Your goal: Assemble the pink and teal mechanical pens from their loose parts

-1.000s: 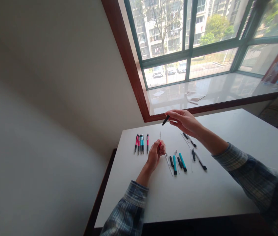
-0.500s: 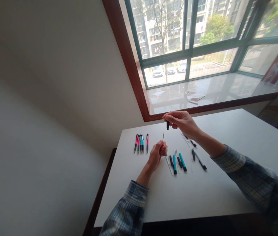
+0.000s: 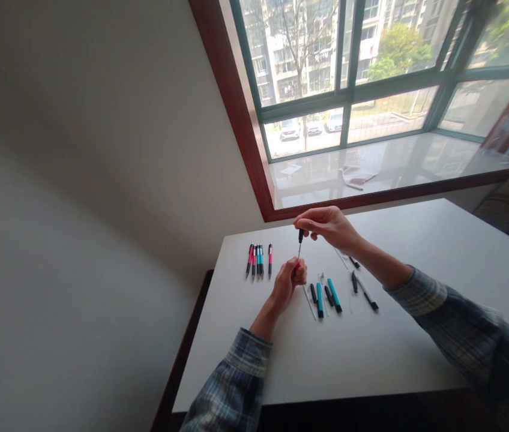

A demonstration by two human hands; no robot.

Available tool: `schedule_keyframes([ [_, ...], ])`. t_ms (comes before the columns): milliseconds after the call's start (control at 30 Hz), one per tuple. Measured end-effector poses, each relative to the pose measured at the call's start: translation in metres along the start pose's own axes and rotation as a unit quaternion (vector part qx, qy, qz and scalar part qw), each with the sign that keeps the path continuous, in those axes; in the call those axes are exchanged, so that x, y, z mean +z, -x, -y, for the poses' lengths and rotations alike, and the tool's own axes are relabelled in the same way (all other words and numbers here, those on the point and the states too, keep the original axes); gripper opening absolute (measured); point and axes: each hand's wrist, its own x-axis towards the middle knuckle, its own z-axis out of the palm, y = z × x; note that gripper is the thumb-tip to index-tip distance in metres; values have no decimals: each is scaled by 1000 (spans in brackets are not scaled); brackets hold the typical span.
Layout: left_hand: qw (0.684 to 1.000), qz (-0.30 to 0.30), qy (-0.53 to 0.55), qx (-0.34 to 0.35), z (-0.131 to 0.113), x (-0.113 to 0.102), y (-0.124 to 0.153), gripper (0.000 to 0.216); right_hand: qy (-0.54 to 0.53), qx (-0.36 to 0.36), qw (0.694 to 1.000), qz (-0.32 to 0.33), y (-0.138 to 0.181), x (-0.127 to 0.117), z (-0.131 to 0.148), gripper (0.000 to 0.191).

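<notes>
My left hand (image 3: 289,277) is closed around a red pen barrel (image 3: 298,264), mostly hidden by the fingers. A thin refill with its spring (image 3: 299,249) sticks up out of it. Above, my right hand (image 3: 324,225) pinches a short black pen grip (image 3: 301,236), whose lower end sits over the top of the refill. Right of my left hand lie turquoise barrels (image 3: 320,301), black grips (image 3: 313,293) and thin white refills (image 3: 310,303) on the white table (image 3: 353,360).
Several whole pens (image 3: 257,261), pink-red or turquoise with black, lie in a row at the table's left. More pen parts (image 3: 366,292) lie below my right forearm. Behind the table is a window sill (image 3: 317,186) with papers and bottles.
My right hand has moved slightly left and down, bringing the black grip from beside the refill onto its upper tip. My left hand has stayed in place.
</notes>
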Motion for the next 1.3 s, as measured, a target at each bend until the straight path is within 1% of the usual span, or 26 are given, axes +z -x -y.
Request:
schedule_keyframes([
  [100, 1000, 0, -2, 3, 1, -1, 0, 48, 7, -6, 1000, -5, 0, -1, 1, 35],
  [267, 1000, -1, -8, 3, 1, 0, -1, 48, 10, -1, 1000, 6, 0, -2, 0, 36],
  [433, 1000, -4, -10, 7, -1, 1, -1, 49, 21, -4, 1000, -6, 0, -4, 2, 36],
  [633, 1000, -6, -18, 11, -1, 1, -1, 49, 14, 3, 1000, -2, 1, -2, 2, 35],
  [833, 1000, 0, -17, 20, -3, 1, -1, 48, 19, -11, 1000, -17, 1, -4, 3, 35],
  [1000, 1000, 0, -18, 16, -5, 3, 0, 48, 22, 1, 1000, 1, 1, -3, 0, 36],
  [1133, 1000, -6, -8, 16, -8, 6, 1, 47, 37, 12, 998, 42, 2, -2, -4, 38],
  [1300, 1000, -20, 8, 21, -11, 7, -1, 46, 37, 26, 996, 80, 2, -3, -9, 37],
])
